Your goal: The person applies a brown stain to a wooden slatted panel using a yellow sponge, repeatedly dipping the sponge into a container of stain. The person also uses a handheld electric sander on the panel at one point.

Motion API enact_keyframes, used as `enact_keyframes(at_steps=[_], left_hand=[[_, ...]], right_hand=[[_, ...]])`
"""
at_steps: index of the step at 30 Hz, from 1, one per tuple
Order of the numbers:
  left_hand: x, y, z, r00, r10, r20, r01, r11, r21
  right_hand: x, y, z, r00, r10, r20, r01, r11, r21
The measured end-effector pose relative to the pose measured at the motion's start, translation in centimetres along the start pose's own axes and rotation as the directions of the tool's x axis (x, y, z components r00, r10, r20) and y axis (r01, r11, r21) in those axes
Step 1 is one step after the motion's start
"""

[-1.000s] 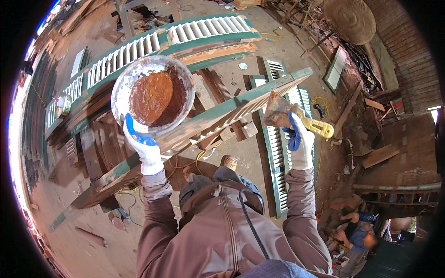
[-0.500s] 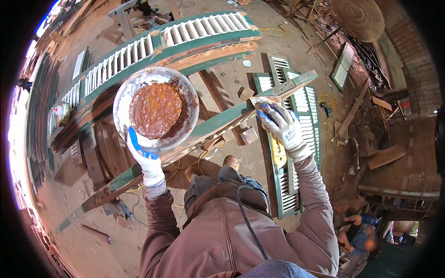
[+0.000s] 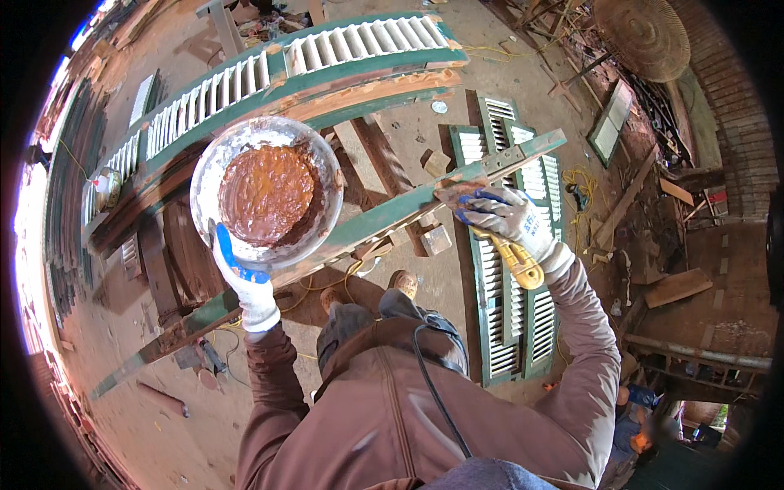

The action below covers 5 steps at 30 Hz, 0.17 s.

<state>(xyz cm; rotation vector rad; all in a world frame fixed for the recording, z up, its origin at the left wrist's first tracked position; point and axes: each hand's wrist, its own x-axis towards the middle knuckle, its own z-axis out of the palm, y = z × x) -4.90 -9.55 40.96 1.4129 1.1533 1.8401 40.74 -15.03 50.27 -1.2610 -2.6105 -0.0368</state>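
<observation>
My left hand (image 3: 243,282), in a white glove with blue, grips the near rim of a round whitish bowl (image 3: 325,220). Inside the bowl lies a thick mound of reddish-brown paste (image 3: 265,196). My gloved right hand (image 3: 514,219) is closed around a putty knife (image 3: 518,263), whose yellow handle sticks out below the palm. The blade is mostly hidden by my fingers, against the green wooden beam (image 3: 384,214). That beam runs slantwise under both hands, with a brown smeared patch beside my right fingers.
A green shutter with white slats (image 3: 359,45) lies across the far side on stacked timber. More shutter panels (image 3: 498,327) lie on the ground at right. Wood blocks (image 3: 435,239), yellow cords (image 3: 578,192) and a round fan (image 3: 641,37) stand about. Another person (image 3: 633,425) is at lower right.
My right hand has shifted slightly right and turned, swinging the knife's yellow handle outward to the right. The bowl and my left hand have drifted a little left.
</observation>
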Motion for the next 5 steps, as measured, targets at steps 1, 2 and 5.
enact_keyframes(at_steps=[1,2,5], left_hand=[[-0.01,0.09,-0.23,1.0,-0.014,0.005,0.014,0.999,-0.036],[0.09,-0.04,-0.43,1.0,-0.01,0.0,0.01,0.999,-0.03],[0.05,-0.24,-0.26,1.0,0.019,0.008,-0.02,0.998,0.053]], right_hand=[[0.23,-0.19,-0.58,1.0,0.0,-0.02,0.001,0.999,0.036],[0.39,-0.28,-0.8,0.999,-0.001,-0.04,0.003,0.997,0.072],[-0.01,0.14,-0.8,0.996,0.081,-0.04,-0.083,0.995,-0.052]])
